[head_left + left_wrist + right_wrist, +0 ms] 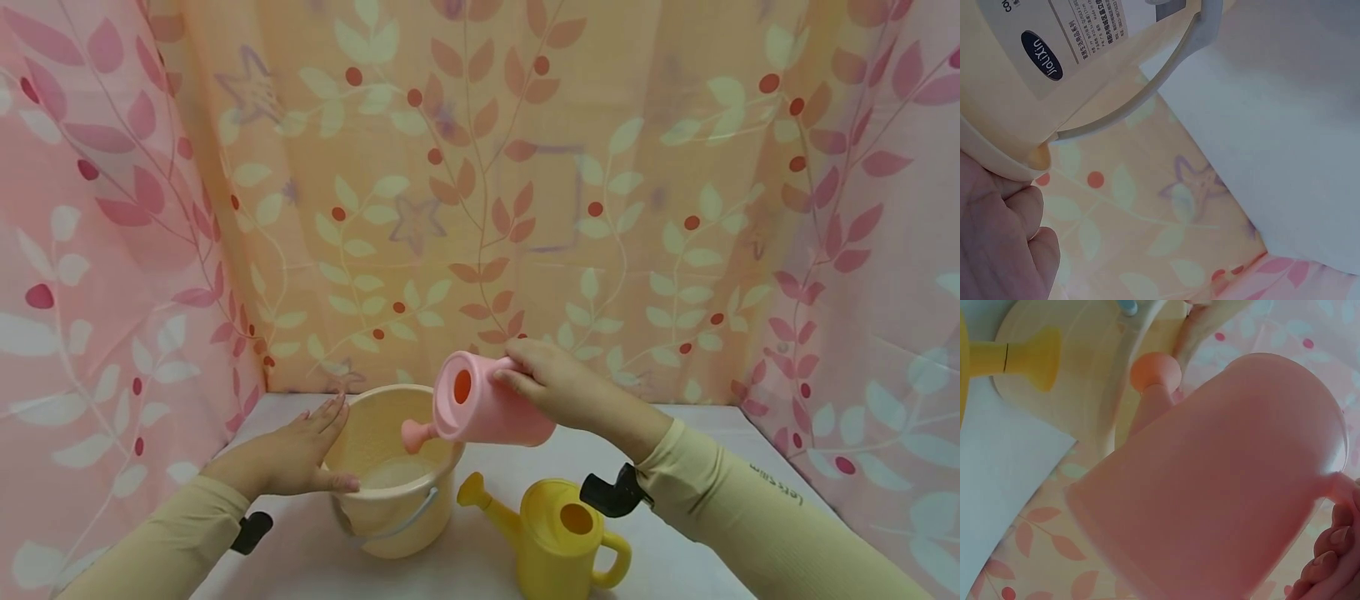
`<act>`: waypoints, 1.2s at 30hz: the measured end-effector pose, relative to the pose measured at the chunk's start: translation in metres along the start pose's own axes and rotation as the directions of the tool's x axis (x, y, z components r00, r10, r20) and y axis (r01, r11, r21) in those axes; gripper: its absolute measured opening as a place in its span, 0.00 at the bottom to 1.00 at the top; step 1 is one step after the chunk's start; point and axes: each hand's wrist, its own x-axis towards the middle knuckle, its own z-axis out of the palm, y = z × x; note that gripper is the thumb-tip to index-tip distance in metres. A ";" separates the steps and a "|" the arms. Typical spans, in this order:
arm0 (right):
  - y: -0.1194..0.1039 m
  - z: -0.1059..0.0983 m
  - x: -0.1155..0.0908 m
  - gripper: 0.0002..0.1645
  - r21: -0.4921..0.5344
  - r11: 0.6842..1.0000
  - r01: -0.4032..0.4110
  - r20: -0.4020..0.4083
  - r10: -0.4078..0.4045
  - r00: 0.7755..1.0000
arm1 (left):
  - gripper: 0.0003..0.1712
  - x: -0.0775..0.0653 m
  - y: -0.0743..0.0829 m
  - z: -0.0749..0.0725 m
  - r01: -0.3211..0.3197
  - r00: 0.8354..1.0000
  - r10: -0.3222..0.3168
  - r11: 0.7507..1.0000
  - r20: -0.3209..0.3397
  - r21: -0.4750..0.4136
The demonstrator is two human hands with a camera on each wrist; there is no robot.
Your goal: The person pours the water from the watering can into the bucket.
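My right hand (551, 379) grips the handle of a pink watering can (498, 408), which is tilted with its spout pointing down over the right rim of a cream bucket (401, 529). In the right wrist view, the can's rounded rose (1155, 372) overlaps the bucket's opening. On the bucket's left rim rests my left hand (292, 454), its fingers extended along the edge and its thumb at the front rim. Part of this hand, beside the rim, shows in the left wrist view. A yellow watering can (555, 542) stands upright to the right of the bucket.
Everything stands on a white tabletop (480, 467), with leaf-patterned curtains (480, 208) behind and at both sides. The bucket's grey handle (1141, 97) hangs down along its outside. The yellow can's spout (491, 504) points toward the bucket.
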 end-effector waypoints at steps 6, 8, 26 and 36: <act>-0.002 0.000 0.001 0.09 -0.019 1.000 0.012 -0.005 -0.012 1.000 | 0.66 0.001 -0.002 0.000 0.010 1.000 -0.010 1.000 0.002 0.008; -0.002 0.000 0.001 0.09 -0.020 1.000 0.015 -0.008 -0.015 1.000 | 0.65 0.001 -0.002 0.000 0.009 1.000 -0.009 1.000 0.000 0.007; 0.003 0.000 0.000 0.11 -0.012 0.999 0.030 0.004 -0.030 1.000 | 0.67 0.001 -0.003 0.000 0.012 1.000 -0.013 1.000 0.011 0.008; 0.002 0.001 0.000 0.08 -0.039 0.999 0.033 0.008 -0.033 0.999 | 0.65 -0.001 -0.001 0.000 0.002 1.000 -0.002 1.000 -0.012 -0.004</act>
